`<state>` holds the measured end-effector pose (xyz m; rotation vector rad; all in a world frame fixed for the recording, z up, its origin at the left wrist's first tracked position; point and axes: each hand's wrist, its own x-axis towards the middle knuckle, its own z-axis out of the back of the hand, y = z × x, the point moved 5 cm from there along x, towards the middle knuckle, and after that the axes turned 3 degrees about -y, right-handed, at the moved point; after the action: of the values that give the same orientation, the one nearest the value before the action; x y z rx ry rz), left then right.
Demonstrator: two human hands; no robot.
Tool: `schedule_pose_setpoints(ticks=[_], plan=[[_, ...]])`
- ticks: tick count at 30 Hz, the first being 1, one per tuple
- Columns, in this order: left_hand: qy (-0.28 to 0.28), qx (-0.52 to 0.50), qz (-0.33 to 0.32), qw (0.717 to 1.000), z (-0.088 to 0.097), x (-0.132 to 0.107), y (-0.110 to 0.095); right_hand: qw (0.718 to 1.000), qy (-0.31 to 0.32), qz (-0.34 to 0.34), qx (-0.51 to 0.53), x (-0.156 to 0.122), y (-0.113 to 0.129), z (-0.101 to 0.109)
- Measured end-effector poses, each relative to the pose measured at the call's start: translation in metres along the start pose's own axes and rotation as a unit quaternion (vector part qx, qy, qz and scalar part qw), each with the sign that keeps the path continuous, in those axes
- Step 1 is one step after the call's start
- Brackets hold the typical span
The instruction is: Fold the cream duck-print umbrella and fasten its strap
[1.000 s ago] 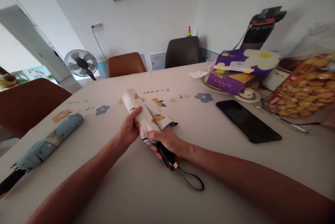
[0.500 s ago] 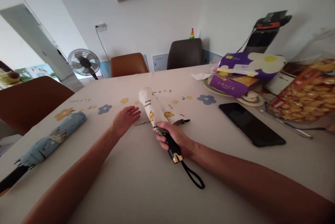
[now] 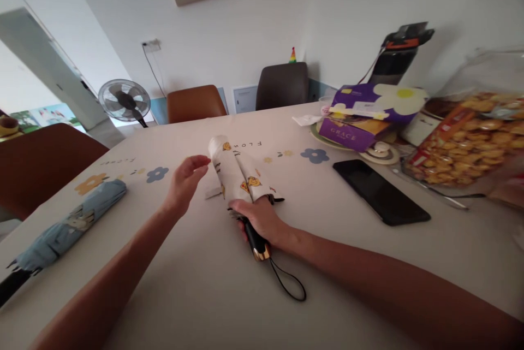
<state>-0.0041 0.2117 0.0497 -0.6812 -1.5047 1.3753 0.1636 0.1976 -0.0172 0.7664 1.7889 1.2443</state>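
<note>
A folded white umbrella [image 3: 237,175] with yellow duck prints lies on the table, its loosely wrapped canopy pointing away from me. My right hand [image 3: 262,219] is wrapped around it where the canopy meets the black, gold-ended handle [image 3: 256,238]. From the handle's end a thin black wrist loop [image 3: 290,282] trails onto the tablecloth. My left hand [image 3: 186,181] is beside the canopy's left side, its fingers bent and holding nothing; whether the fingertips touch the fabric I cannot tell. A pale flap [image 3: 213,191] sticks out left of the canopy.
A folded blue umbrella [image 3: 77,224] lies at the left. On the right are a black phone [image 3: 380,191], a purple tissue pack [image 3: 344,131], a clear container of snacks [image 3: 470,142] and a dark bottle [image 3: 393,60]. Chairs and a fan [image 3: 125,100] stand beyond the table [image 3: 184,295].
My left hand has lifted and bent its fingers near the canopy's far left side. My right hand has shifted toward the canopy and turned the umbrella somewhat, exposing different prints. The view has shifted slightly.
</note>
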Motion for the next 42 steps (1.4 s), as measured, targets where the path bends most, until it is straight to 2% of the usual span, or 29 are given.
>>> schedule_pose_setpoints(ticks=[4, 6, 8, 10, 14, 16, 19, 20, 23, 24, 27, 28, 29, 30, 31, 33, 35, 36, 37, 38, 39, 41, 42], plan=[[0.065, 0.08, -0.095, 0.99, -0.033, -0.001, -0.04, 1.0, 0.001, -0.005, -0.022, 0.0, 0.003, 0.0], [0.123, 0.093, -0.149, 0.977, -0.058, 0.003, -0.056, 1.0, -0.007, -0.013, -0.023, -0.001, 0.005, 0.0], [0.205, 0.106, -0.168, 0.958, -0.085, 0.011, -0.062, 0.999, -0.01, -0.027, -0.029, -0.004, 0.006, -0.001], [0.274, 0.132, -0.138, 0.943, -0.11, 0.02, -0.057, 0.999, -0.006, -0.038, -0.033, -0.006, 0.007, -0.002], [0.376, 0.237, -0.012, 0.896, -0.147, 0.033, -0.03, 0.998, 0.015, -0.042, -0.033, -0.009, 0.008, -0.004], [0.412, 0.29, 0.038, 0.863, -0.157, 0.034, -0.018, 0.998, 0.022, -0.046, -0.036, -0.009, 0.007, -0.004], [0.443, 0.37, 0.05, 0.815, -0.167, 0.034, -0.006, 0.998, 0.032, -0.036, -0.034, -0.007, 0.005, -0.005], [0.445, 0.391, 0.043, 0.805, -0.169, 0.034, -0.004, 0.998, 0.035, -0.03, -0.032, -0.006, 0.005, -0.005], [0.418, 0.422, 0.015, 0.804, -0.172, 0.038, -0.003, 0.999, 0.036, -0.022, -0.029, -0.006, 0.005, -0.005], [0.422, 0.433, 0.003, 0.796, -0.172, 0.039, -0.004, 0.999, 0.036, -0.025, -0.03, -0.006, 0.005, -0.005], [0.475, 0.486, -0.067, 0.73, -0.169, 0.032, -0.01, 0.999, 0.031, -0.035, -0.027, -0.007, 0.005, -0.005], [0.477, 0.496, -0.102, 0.718, -0.166, 0.03, -0.015, 0.999, 0.027, -0.036, -0.025, -0.007, 0.005, -0.004], [0.458, 0.496, -0.141, 0.724, -0.161, 0.028, -0.022, 0.999, 0.023, -0.036, -0.023, -0.008, 0.005, -0.004], [0.415, 0.483, -0.182, 0.75, -0.153, 0.028, -0.03, 0.999, 0.018, -0.036, -0.022, -0.008, 0.005, -0.003], [0.355, 0.459, -0.219, 0.785, -0.142, 0.027, -0.039, 0.999, 0.013, -0.034, -0.022, -0.008, 0.005, -0.003], [0.195, 0.388, -0.269, 0.86, -0.11, 0.026, -0.053, 0.999, 0.004, -0.03, -0.021, -0.007, 0.006, -0.002], [0.002, 0.315, -0.264, 0.912, -0.068, 0.021, -0.056, 0.999, -0.006, -0.03, -0.023, -0.006, 0.006, -0.001], [-0.072, 0.277, -0.24, 0.928, -0.05, 0.016, -0.052, 0.999, -0.01, -0.029, -0.023, -0.005, 0.006, -0.001], [-0.116, 0.238, -0.196, 0.944, -0.035, 0.011, -0.044, 0.999, -0.013, -0.027, -0.022, -0.005, 0.006, -0.001], [-0.13, 0.201, -0.132, 0.962, -0.025, 0.006, -0.033, 0.999, -0.015, -0.024, -0.021, -0.004, 0.007, -0.001], [-0.109, 0.16, -0.063, 0.979, -0.022, 0.001, -0.021, 1.0, -0.015, -0.019, -0.019, -0.004, 0.007, -0.001], [-0.016, 0.093, 0.049, 0.994, -0.029, -0.01, -0.003, 1.0, -0.019, -0.007, -0.018, -0.004, 0.009, -0.002], [0.022, 0.069, 0.082, 0.994, -0.034, -0.016, 0.002, 1.0, -0.021, -0.001, -0.019, -0.004, 0.009, -0.001]])
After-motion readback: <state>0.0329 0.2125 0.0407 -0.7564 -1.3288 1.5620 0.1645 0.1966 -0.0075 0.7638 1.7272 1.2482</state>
